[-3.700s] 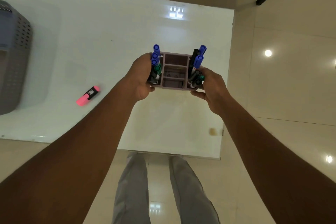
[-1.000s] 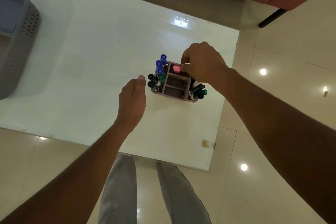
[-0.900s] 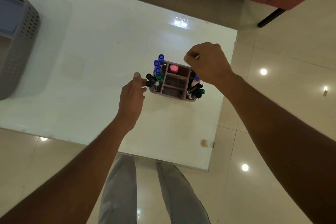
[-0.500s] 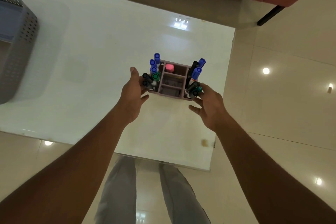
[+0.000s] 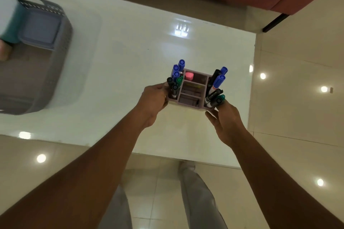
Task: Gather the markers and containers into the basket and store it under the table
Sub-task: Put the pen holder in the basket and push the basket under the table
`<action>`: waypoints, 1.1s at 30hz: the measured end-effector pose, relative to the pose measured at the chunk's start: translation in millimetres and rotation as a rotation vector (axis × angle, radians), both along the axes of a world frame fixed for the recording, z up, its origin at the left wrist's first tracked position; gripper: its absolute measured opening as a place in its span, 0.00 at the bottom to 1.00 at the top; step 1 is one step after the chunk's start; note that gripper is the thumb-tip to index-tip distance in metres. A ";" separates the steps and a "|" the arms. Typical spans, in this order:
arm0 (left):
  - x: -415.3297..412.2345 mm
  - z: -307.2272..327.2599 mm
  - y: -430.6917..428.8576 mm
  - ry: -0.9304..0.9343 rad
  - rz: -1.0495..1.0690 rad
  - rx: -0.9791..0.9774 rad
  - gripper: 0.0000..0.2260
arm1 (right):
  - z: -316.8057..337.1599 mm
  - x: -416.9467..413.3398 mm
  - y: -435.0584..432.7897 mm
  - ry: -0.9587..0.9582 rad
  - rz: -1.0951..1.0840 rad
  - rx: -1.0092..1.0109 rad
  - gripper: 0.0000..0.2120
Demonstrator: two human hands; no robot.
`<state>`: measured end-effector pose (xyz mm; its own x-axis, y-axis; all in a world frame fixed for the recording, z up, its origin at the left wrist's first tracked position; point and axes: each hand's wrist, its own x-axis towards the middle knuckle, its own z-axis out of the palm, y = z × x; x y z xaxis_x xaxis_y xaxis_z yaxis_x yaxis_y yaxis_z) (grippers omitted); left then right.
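Nearest us, at six o'clock, grey trouser legs (image 5: 199,197) stand on the glossy tiled floor (image 5: 297,117). Our two forearms reach up toward the middle of the view. The left hand (image 5: 152,98) curls its fingers round the left wall of the lilac organizer (image 5: 189,98). The right hand (image 5: 226,119) grips the organizer's near right corner from five o'clock. We cannot tell whether the organizer rests on the white table (image 5: 121,61) or hangs just above it. Blue, black and green markers (image 5: 220,79) stand in its side compartments, and a pink highlighter (image 5: 189,76) sits in the far middle one. At ten o'clock, well apart, the grey perforated basket (image 5: 62,57) stands on the table with a lavender container (image 5: 40,31) inside.
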<state>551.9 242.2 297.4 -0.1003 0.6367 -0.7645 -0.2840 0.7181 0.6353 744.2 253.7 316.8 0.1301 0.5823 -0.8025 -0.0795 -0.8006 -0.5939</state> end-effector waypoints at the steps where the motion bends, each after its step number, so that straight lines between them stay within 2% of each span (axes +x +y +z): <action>1: -13.9 4.1 -8.0 -0.002 -0.005 0.001 0.10 | 4.6 -12.9 -9.0 0.003 0.004 0.012 0.14; 8: -118.2 42.9 -64.6 0.025 -0.068 0.053 0.11 | 36.8 -113.8 -65.2 0.002 -0.030 0.044 0.15; 13: -208.6 69.2 -94.3 0.144 -0.087 0.095 0.12 | 61.9 -204.8 -99.8 0.037 -0.002 0.070 0.16; 22: -352.6 108.1 -120.4 0.163 0.110 0.110 0.14 | 84.5 -353.0 -105.1 0.132 0.149 0.130 0.16; 28: -436.9 91.3 -124.6 0.196 0.129 0.067 0.12 | 60.2 -435.4 -105.0 0.097 0.277 0.098 0.21; 33: -489.1 51.6 -124.7 0.170 0.075 0.007 0.13 | 27.4 -488.3 -101.3 0.081 0.217 0.062 0.12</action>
